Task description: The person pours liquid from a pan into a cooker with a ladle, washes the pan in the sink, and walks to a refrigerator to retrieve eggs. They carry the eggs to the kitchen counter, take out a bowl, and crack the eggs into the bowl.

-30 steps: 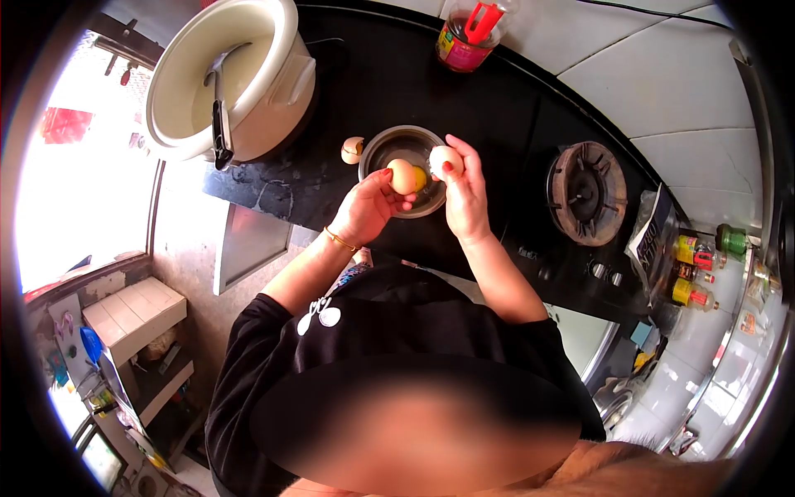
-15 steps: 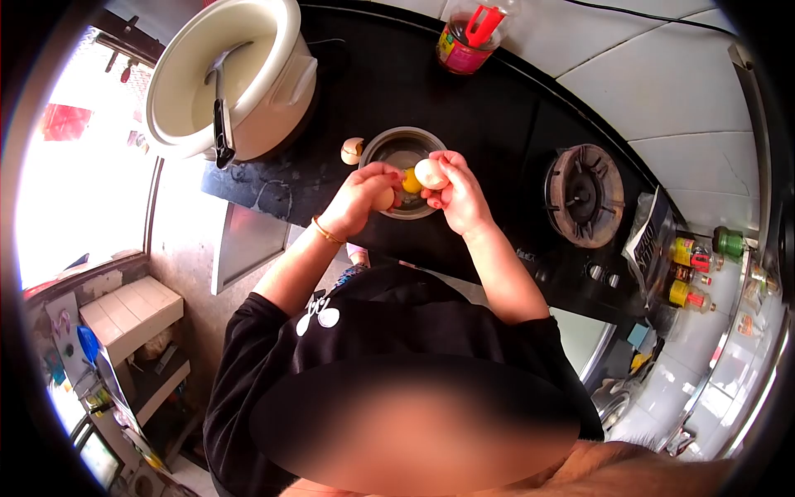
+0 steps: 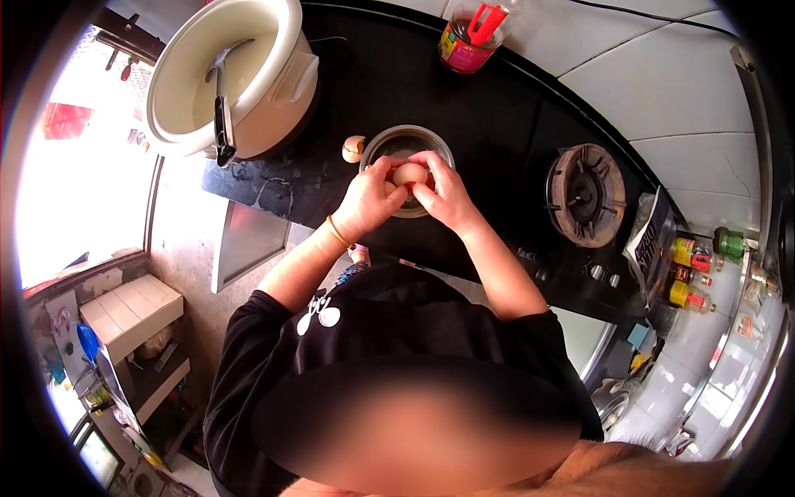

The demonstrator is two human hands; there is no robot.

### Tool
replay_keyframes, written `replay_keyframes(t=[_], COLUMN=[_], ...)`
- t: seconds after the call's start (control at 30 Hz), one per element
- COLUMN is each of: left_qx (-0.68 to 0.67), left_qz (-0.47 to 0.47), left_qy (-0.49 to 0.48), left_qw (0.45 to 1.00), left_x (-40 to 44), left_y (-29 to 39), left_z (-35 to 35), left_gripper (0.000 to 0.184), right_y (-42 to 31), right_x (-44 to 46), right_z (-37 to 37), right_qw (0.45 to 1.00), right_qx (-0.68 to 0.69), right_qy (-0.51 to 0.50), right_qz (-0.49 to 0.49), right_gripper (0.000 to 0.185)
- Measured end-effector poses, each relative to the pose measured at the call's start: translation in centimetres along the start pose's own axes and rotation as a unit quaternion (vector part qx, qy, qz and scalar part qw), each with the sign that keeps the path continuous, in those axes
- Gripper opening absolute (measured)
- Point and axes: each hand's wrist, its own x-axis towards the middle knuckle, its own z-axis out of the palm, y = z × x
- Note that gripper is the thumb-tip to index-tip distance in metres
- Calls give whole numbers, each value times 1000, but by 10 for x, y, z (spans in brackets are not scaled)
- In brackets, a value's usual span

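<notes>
Over a round metal bowl [image 3: 448, 149] on the black counter, my two hands are close together. My left hand [image 3: 370, 195] is closed on a piece of eggshell, mostly hidden by its fingers. Between the fingertips, my right hand [image 3: 447, 195] holds a pale eggshell [image 3: 410, 175], its rounded side up and touching the left fingers. The inside of the bowl is largely covered by the hands, and no yolk shows. Another broken eggshell [image 3: 354, 149] lies on the counter just left of the bowl.
A big cream pot [image 3: 290, 91] with a black-handled ladle [image 3: 222, 124] stands at the back left. A bottle with a red handle [image 3: 468, 45] is at the back. To the right sits a gas burner [image 3: 586, 197]; several bottles [image 3: 691, 296] stand beyond it.
My hands have come together from either side of the bowl, bringing the shell pieces together. The yellow yolk seen between them has gone from view.
</notes>
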Motion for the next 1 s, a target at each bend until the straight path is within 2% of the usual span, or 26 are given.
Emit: replay_keyframes(t=[0.37,0.7,0.8,0.87,1.0], left_qx=[26,80,108,138,181], left_qz=[-22,59,59,44,120], left_qy=[22,56,43,22,48], left_qw=[999,993,992,989,975], left_x=[-3,0,2,3,3], left_y=[-2,-4,-3,-5,8], left_z=[6,4,-2,-9,-22], left_gripper=[34,32,31,31,33], right_y=[-5,-3,-12,-14,-40], right_x=[3,3,0,2,2], right_z=[4,10,1,-7,-22], right_qw=[997,987,991,984,963], right_qx=[-73,-129,-131,-156,-220], right_qy=[-2,44,9,-5,-11], right_qz=[-32,-85,-37,-85,-156], right_gripper=[36,39,45,49,51])
